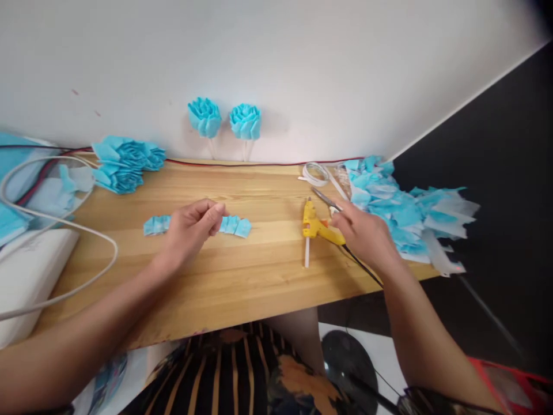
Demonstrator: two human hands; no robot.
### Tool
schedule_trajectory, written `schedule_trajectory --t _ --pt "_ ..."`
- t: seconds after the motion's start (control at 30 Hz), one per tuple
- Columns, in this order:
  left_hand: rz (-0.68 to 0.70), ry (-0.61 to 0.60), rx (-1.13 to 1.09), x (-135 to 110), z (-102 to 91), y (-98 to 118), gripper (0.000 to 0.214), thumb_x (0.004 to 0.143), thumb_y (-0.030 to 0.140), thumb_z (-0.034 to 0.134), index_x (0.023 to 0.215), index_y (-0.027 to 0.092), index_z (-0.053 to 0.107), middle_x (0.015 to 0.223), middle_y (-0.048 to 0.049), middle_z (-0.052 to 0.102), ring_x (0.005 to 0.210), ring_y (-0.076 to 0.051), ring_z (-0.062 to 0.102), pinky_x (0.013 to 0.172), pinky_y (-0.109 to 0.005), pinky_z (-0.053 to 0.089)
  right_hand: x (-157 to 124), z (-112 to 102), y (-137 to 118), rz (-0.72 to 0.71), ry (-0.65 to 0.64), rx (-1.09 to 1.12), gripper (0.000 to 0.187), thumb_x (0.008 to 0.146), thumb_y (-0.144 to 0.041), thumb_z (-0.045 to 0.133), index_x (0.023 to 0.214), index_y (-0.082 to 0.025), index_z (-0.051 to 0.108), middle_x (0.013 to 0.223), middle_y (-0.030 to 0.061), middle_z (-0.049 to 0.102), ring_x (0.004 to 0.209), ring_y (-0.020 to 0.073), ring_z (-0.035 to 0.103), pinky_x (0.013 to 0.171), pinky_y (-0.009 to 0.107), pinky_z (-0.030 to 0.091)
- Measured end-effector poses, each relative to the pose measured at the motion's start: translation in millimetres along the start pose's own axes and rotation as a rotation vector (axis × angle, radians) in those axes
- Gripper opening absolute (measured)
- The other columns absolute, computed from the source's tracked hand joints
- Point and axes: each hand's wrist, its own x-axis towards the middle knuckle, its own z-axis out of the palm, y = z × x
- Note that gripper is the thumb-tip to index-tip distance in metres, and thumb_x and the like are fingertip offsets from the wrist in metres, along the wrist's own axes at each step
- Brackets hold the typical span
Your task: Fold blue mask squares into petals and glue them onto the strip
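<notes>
My left hand [194, 225] is closed, its thumb pressed against curled fingers, above a row of small folded light-blue paper pieces [235, 226]. Whether anything sits in that pinch I cannot make out. The hand hides the middle of the row. My right hand [365, 230] is wrapped around a pair of scissors [323, 196], blades pointing toward the back left. Just beside and below the scissors lies a yellow hot glue gun [310, 222] with a white glue stick protruding toward me. Its black cord runs under my right wrist.
Two blue paper flowers [204, 118] on white stems lean against the wall. Other blue flowers [125, 161] lie at the back left, near a white cable [114, 253] and a white box [34, 276]. A tape roll [315, 173] and heaped blue petals [397, 213] occupy the right.
</notes>
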Motion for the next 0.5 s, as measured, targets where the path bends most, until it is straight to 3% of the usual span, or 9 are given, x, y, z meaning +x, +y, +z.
schedule_trajectory --t 0.1,0.17,0.3,0.4,0.5 --pt "0.086 -0.046 0.101 -3.2 0.9 6.4 0.034 0.094 0.034 0.051 0.067 0.017 0.062 0.056 0.0026 0.052 0.051 -0.009 0.045 0.050 -0.022 0.035 -13.2 25.8 16.3 -0.229 -0.117 -0.142 0.056 0.089 -0.015 0.049 0.145 -0.018 0.046 0.135 0.0129 0.063 0.125 0.0321 0.059 0.098 0.046 0.052" --pt "0.132 -0.041 0.168 -5.1 -0.5 12.1 0.028 0.093 0.033 0.052 0.076 0.016 0.067 0.061 0.0015 0.058 0.054 -0.010 0.049 0.052 -0.022 0.037 -13.0 43.4 18.1 -0.307 -0.094 -0.208 0.059 0.085 -0.009 0.047 0.144 -0.012 0.045 0.143 0.0166 0.056 0.134 0.0326 0.051 0.107 0.049 0.046" --pt "0.306 -0.092 0.426 -5.4 -8.9 21.1 0.022 0.092 0.028 0.056 0.099 0.015 0.072 0.085 -0.0047 0.073 0.067 -0.013 0.060 0.061 -0.024 0.044 0.2 59.6 14.2 -0.274 -0.040 -0.249 0.059 0.081 -0.004 0.044 0.140 -0.007 0.048 0.127 0.0206 0.065 0.121 0.0338 0.060 0.100 0.049 0.050" --pt "0.475 -0.207 0.709 1.7 -12.8 22.6 0.024 0.095 0.026 0.053 0.100 0.015 0.073 0.093 -0.0084 0.075 0.082 -0.019 0.065 0.072 -0.029 0.047 6.8 52.9 15.0 -0.249 -0.027 -0.226 0.062 0.080 -0.010 0.049 0.142 -0.004 0.046 0.116 0.0222 0.068 0.110 0.0374 0.064 0.094 0.052 0.052" --pt "0.484 -0.272 0.902 18.7 -7.6 18.5 0.028 0.097 0.026 0.049 0.094 0.015 0.075 0.091 -0.0102 0.074 0.088 -0.023 0.066 0.076 -0.032 0.046 3.3 37.8 14.1 -0.139 0.023 0.027 0.065 0.080 -0.018 0.056 0.144 -0.013 0.045 0.116 0.0193 0.069 0.104 0.0379 0.065 0.087 0.051 0.053"
